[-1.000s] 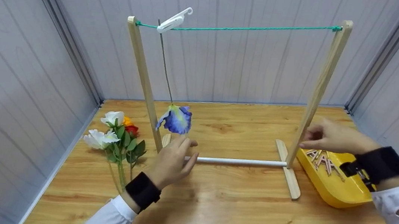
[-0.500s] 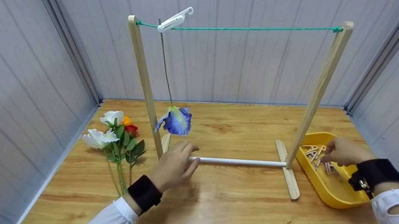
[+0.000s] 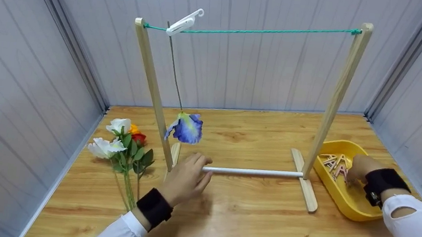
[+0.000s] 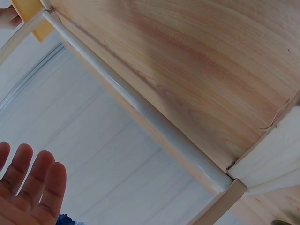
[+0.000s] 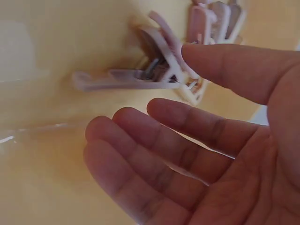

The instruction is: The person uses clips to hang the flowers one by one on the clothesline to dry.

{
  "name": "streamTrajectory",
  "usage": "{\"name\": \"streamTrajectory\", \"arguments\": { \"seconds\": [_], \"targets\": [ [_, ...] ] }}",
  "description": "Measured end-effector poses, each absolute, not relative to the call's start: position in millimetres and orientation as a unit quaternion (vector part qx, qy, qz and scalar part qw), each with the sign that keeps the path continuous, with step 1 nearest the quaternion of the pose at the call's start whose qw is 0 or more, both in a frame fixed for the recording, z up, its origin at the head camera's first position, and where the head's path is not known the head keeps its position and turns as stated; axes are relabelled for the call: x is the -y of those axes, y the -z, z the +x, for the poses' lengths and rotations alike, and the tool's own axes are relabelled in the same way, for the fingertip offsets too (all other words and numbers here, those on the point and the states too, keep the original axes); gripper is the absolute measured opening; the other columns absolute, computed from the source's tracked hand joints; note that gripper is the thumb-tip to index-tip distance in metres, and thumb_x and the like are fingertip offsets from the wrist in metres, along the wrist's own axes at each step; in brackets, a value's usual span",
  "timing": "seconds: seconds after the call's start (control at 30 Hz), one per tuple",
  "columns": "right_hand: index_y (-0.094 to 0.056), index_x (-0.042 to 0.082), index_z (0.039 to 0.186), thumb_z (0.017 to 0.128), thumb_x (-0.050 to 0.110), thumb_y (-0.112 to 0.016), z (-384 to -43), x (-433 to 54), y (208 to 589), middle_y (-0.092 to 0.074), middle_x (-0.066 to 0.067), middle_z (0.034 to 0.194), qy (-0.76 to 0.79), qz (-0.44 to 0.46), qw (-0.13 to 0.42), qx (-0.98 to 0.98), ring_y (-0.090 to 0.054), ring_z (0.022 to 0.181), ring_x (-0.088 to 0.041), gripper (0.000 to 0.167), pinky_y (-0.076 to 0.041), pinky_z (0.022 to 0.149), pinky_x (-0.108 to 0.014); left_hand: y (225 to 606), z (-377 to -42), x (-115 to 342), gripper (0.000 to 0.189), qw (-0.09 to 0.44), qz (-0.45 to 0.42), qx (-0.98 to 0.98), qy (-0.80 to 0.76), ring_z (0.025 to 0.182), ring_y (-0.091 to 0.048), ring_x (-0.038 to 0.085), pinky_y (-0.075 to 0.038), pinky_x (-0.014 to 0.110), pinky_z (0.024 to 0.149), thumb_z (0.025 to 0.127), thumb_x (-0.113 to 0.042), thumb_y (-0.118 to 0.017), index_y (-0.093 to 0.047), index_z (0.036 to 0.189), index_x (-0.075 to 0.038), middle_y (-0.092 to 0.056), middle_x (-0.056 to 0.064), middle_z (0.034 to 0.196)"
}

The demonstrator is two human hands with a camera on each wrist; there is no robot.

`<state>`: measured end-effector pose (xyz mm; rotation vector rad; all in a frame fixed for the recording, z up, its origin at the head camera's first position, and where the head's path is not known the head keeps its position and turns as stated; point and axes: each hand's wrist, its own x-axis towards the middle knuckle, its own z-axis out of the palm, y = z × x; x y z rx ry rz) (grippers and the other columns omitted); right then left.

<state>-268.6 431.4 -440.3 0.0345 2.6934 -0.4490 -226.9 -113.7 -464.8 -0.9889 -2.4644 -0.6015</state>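
Observation:
My right hand (image 3: 360,169) is down inside the yellow tray (image 3: 344,205), beside a heap of small clothespins (image 3: 334,162). In the right wrist view its fingers are extended, and the thumb tip lies at a pale pink clothespin (image 5: 161,56); whether they touch I cannot tell. My left hand (image 3: 187,177) hovers with loose fingers near the left end of the white rod (image 3: 256,172). The left wrist view shows its fingers (image 4: 54,187) apart from the rod. Above it a blue-violet flower (image 3: 186,128) hangs head down, its stem clipped by a white clothespin (image 3: 182,25) to the green cord (image 3: 260,30).
Two wooden posts (image 3: 338,97) carry the cord and stand on wooden feet (image 3: 308,195). Left of the frame lie several artificial flowers, among them a white rose (image 3: 119,124) and a red one (image 3: 138,138). Pale panel walls enclose the table (image 3: 246,226).
My right hand has moved from beside the right post down into the tray, then slightly further toward its near side. The left hand has barely moved.

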Motion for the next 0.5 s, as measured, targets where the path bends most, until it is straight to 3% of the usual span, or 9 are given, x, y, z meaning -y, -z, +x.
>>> {"name": "streamTrajectory", "arguments": {
  "seconds": [0.27,0.5],
  "targets": [
    [-0.066,0.007,0.063,0.076,0.004,-0.071,-270.4,-435.1,445.9,-0.053,0.007,0.053,0.166,0.013,0.220,-0.961,-0.050,0.048,-0.007,0.015,-0.041,0.049,-0.018,467.7,-226.3,111.9,0.022,0.221,-0.363,0.881,0.208,0.098,-0.069,0.025,-0.061,0.041,0.083,0.103,-0.018,-0.073,-0.067,0.121,-0.007,-0.071,0.010,0.111],
    [-0.064,0.010,0.060,0.082,0.010,-0.071,-269.0,-440.7,448.5,-0.056,0.005,0.056,0.157,0.006,0.230,-0.960,-0.052,0.050,-0.009,0.023,-0.042,0.049,-0.019,468.3,-223.8,111.1,0.022,0.220,-0.360,0.884,0.202,0.097,-0.069,0.023,-0.061,0.039,0.082,0.104,-0.019,-0.073,-0.067,0.122,-0.007,-0.071,0.008,0.109]
  ]
}}
